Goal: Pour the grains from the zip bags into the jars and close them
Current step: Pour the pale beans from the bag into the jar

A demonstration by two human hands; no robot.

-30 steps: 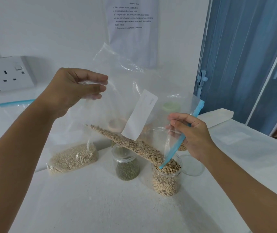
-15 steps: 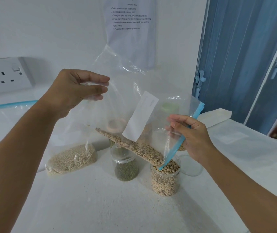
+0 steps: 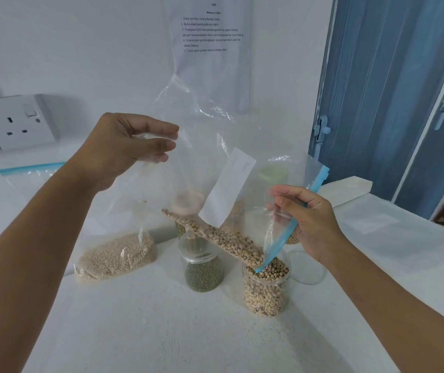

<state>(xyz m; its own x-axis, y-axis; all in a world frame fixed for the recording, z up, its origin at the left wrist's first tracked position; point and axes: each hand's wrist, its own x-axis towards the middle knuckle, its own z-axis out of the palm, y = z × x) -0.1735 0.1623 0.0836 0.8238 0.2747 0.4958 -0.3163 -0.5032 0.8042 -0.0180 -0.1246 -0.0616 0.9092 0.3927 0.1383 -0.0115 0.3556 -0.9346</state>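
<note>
A clear zip bag (image 3: 215, 146) with a blue zip strip and a white label is tilted over an open plastic jar (image 3: 266, 292) nearly full of pale beans. My left hand (image 3: 124, 149) pinches the bag's raised bottom corner. My right hand (image 3: 307, 219) pinches the blue zip edge, whose corner dips into the jar mouth. A band of beans (image 3: 223, 235) slides along the bag's lower fold toward the jar. A second jar (image 3: 202, 267) of green beans stands left of it, open.
A zip bag of small pale grains (image 3: 116, 257) lies on the white table at the left. A clear lid (image 3: 307, 267) lies right of the bean jar. More jars stand behind the bag. An empty zip bag (image 3: 29, 170) lies far left, below a wall socket (image 3: 16, 122).
Beans have kept sliding down the fold toward the jar. Both hands hold much the same pose; the view shifted slightly.
</note>
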